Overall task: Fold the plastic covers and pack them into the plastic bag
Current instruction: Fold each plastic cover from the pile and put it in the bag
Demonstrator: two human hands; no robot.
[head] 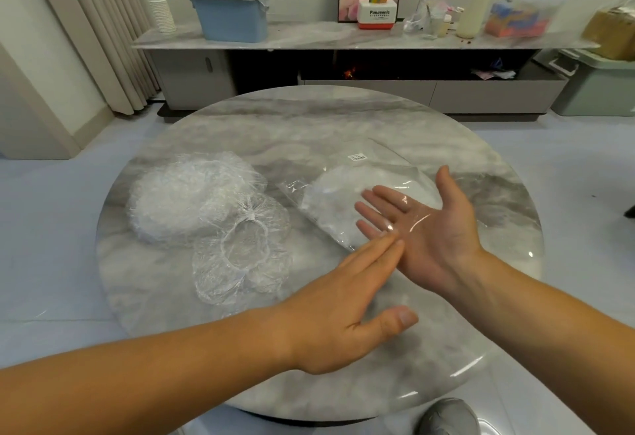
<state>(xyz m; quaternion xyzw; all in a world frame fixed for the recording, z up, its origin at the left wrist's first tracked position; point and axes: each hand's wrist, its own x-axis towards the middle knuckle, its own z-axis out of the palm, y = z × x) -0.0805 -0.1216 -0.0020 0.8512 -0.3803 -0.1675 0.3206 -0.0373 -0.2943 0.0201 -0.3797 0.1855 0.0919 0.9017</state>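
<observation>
One loose cover (240,256), cover stack (178,201), blue bin (230,12)

A round marble table (309,118) carries three things. A crumpled pile of plastic covers (185,194) lies at its left. Just in front of that, touching it, a loose cover (240,256) lies spread with its elastic rim up. A clear plastic bag (343,194) with a small white label (358,157) lies right of centre.

My head camera faces forward and down, close over the round marble table (309,118), with my left hand (343,314) and right hand (426,232) mid-frame.
</observation>
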